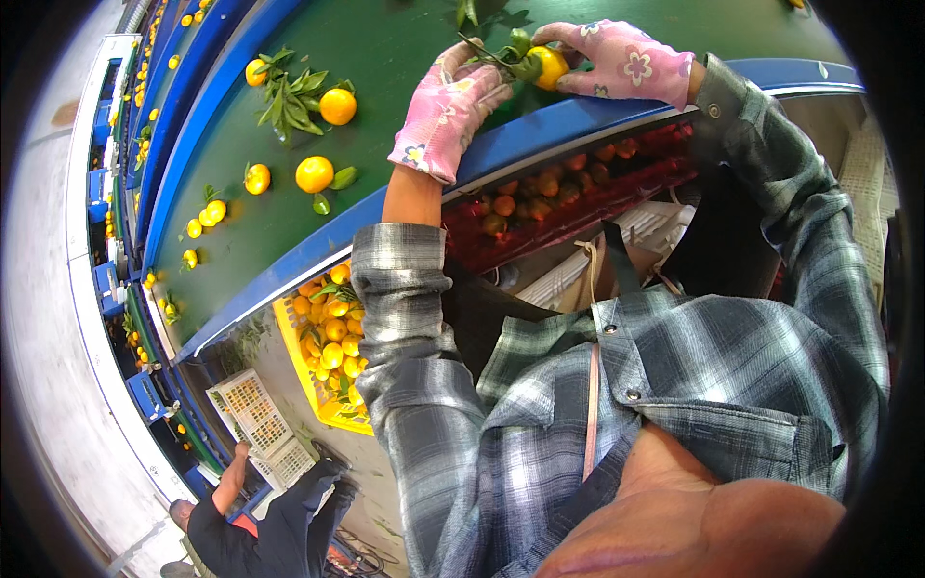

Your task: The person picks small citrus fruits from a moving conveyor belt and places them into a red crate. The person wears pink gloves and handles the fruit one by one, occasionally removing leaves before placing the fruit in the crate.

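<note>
My left hand (453,108), in a pink flowered glove, pinches a leafy stem (498,58) over the green conveyor belt (405,65). The leaves run across to a mandarin (550,67) held between the thumb and fingers of my right hand (625,63), gloved the same way. Some of the right fingertips are hidden by the fruit. To the left on the belt lie a bunch of cut leaves (291,101) and several loose mandarins, among them a large one (314,174) with a leaf beside it.
A blue rail (506,141) edges the belt in front of me. Below it are a yellow crate (318,404) full of mandarins and a red-lined container (578,217) with more fruit. Further left, a person (246,516) reaches to white crates (256,415) beside another conveyor line (108,282).
</note>
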A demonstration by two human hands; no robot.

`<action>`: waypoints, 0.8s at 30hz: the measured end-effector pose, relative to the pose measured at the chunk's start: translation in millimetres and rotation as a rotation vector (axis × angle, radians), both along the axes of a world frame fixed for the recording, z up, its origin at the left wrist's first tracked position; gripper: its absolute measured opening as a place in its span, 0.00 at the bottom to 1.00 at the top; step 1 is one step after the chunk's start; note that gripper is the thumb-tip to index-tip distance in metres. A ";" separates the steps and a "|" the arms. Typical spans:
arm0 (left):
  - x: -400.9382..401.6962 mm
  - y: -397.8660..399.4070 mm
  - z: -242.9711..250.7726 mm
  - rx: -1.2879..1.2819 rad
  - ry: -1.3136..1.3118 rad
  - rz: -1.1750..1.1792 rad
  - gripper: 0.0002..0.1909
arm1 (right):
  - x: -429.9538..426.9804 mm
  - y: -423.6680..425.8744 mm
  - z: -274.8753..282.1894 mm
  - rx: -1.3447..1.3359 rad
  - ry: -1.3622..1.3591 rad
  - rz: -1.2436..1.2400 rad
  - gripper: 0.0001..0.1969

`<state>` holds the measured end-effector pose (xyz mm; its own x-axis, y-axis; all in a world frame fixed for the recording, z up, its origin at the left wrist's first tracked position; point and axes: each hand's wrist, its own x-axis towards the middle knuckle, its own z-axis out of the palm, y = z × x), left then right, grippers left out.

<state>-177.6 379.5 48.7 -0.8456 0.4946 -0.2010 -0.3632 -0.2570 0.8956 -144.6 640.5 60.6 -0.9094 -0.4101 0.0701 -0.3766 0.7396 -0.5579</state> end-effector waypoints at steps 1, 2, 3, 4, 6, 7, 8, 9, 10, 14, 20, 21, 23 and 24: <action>-1.8 -2.4 -1.2 -0.057 0.073 -0.005 0.27 | -1.7 2.2 2.7 0.033 0.011 -0.003 0.28; -3.3 -4.3 -3.1 -0.146 0.131 0.011 0.28 | -4.2 5.3 4.6 0.086 0.014 -0.035 0.28; -4.3 -8.3 -3.6 -0.225 0.195 0.019 0.29 | -6.3 7.8 7.7 0.142 -0.046 -0.093 0.28; -5.4 -13.5 -3.7 -0.351 0.338 0.066 0.28 | -9.3 10.6 10.2 0.178 -0.124 -0.152 0.28; -10.4 -26.9 -1.4 -0.784 0.703 0.249 0.24 | -13.3 14.2 14.2 0.214 -0.092 -0.244 0.26; -11.4 -35.4 -0.4 -0.953 0.825 0.354 0.23 | -13.6 16.2 15.5 0.213 0.021 -0.279 0.25; -12.6 -43.3 -0.4 -1.184 1.067 0.486 0.22 | -13.6 17.7 16.5 0.209 0.133 -0.312 0.24; -16.4 -52.1 0.5 -1.304 1.153 0.501 0.25 | -13.4 18.7 17.1 0.203 0.245 -0.346 0.24; -20.6 -58.4 0.0 -1.419 1.170 0.501 0.28 | -14.8 20.0 18.4 0.160 0.318 -0.322 0.22; -29.1 -63.4 -12.0 -1.511 0.837 0.354 0.39 | -14.4 17.1 17.0 0.117 0.410 -0.230 0.23; -21.0 -44.9 -14.2 -1.177 0.964 0.107 0.30 | -1.7 0.9 2.3 0.105 0.446 0.139 0.26; -20.2 -44.9 -11.3 -1.171 0.958 0.134 0.29 | -1.2 -1.4 -0.5 0.145 0.404 0.185 0.26; -20.2 -47.2 -6.4 -1.127 1.008 0.195 0.26 | 3.8 -1.6 -4.3 0.139 0.327 0.284 0.22; -20.8 -50.3 -4.7 -1.144 1.028 0.233 0.23 | 4.9 -2.1 -5.5 0.123 0.315 0.322 0.22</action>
